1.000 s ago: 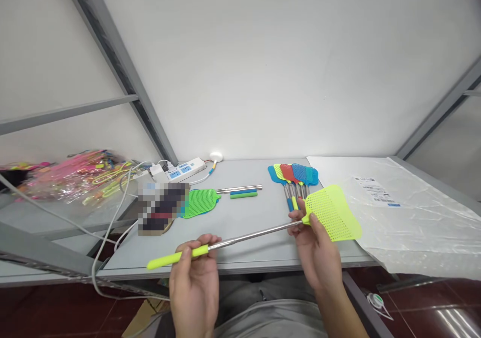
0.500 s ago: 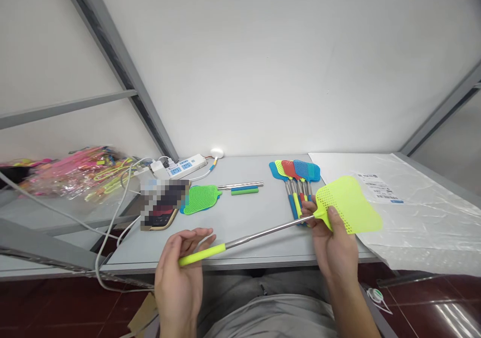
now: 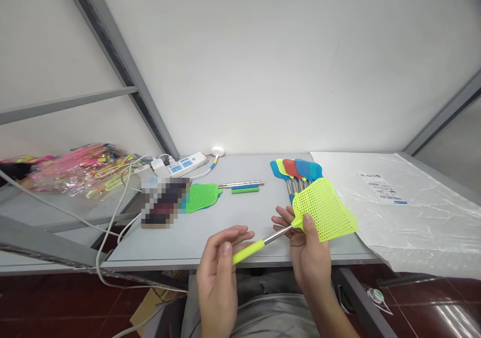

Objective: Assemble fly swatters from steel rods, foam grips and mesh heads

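A yellow-green fly swatter [image 3: 327, 210] with a short stretch of metal shaft showing spans my two hands above the table's front edge. My right hand [image 3: 310, 258] holds it at the neck, thumb on the perforated head and fingers behind. Around the butt of the yellow handle, my left hand [image 3: 220, 273] is loosely curled, thumb beside the end and fingertips extended. Beyond my right hand lies a fanned row of blue, yellow, red and teal fly swatters [image 3: 291, 169]. Farther left are a green fly swatter [image 3: 203, 198] over a blue one, and green and blue handle tubes [image 3: 245, 190].
A partly pixelated phone [image 3: 165, 205] lies at the left of the grey table [image 3: 248, 228], near a white power strip [image 3: 188, 164] and cables. White plastic packaging [image 3: 394, 228] covers the right end. Bagged colourful items [image 3: 86, 170] sit on the left shelf.
The swatter has become much shorter, its metal shaft slid into the handle. My left hand has moved right, toward my right hand. The other swatters lie unmoved.
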Motion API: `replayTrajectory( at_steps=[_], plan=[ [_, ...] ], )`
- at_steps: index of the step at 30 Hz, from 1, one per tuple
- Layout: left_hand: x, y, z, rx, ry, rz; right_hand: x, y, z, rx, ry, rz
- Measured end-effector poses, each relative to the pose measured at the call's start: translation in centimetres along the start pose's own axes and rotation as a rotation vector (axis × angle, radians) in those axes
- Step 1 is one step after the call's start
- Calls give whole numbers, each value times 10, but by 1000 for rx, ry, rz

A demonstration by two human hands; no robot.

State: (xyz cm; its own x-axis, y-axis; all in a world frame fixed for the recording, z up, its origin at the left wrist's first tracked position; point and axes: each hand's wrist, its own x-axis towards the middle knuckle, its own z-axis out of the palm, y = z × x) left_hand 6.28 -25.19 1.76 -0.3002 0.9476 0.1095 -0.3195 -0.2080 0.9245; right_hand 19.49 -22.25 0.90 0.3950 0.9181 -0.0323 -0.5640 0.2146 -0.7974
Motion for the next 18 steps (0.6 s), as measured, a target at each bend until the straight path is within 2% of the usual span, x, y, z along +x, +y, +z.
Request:
replayTrajectory(
  at_steps=[3, 5, 7, 10, 12, 14, 18],
  plan=[
    [1, 4, 1, 118, -4, 1, 8, -5, -4, -1, 0, 48],
    [5, 7, -3, 233, -59, -8, 13, -9, -7, -3, -8, 69],
    [10, 10, -9, 388, -198, -2, 17, -13, -9, -2, -30, 74],
    [18, 13, -12, 617, -513, -10, 18, -16, -12, -39, -104, 61],
    [19, 11, -4, 720, -701, -29, 14, -16, -13, -111, -164, 23],
    [17, 7, 10, 790, -819, -46, 9, -16, -14, -201, -225, -32],
    [21, 1, 43, 741, -927, -108, 0, -18, -18, -336, -292, -103]
  ],
)
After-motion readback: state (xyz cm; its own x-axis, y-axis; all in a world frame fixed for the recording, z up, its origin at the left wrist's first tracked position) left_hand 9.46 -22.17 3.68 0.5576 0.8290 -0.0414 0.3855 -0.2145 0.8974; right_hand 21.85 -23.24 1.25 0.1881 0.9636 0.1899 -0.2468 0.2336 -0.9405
